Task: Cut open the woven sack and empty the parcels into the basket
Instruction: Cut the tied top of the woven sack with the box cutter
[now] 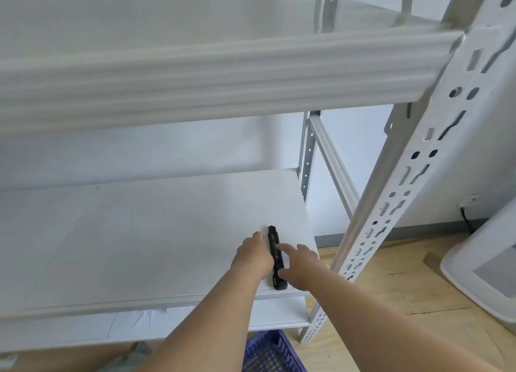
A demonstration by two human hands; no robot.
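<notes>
We see a white shelf (pixel 156 232) with a black utility knife (pixel 276 257) lying near its front right corner, above a blue basket (pixel 268 355). Our left hand (pixel 255 257) rests along the knife's left side, whether gripping we cannot tell, while our right hand (pixel 300 265) touches its right side with fingers relaxed.

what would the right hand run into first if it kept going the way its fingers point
The right hand points forward and left across the shelf board. The black utility knife lies right at its fingertips, so it would likely meet that first; whether they already touch is unclear.
</notes>
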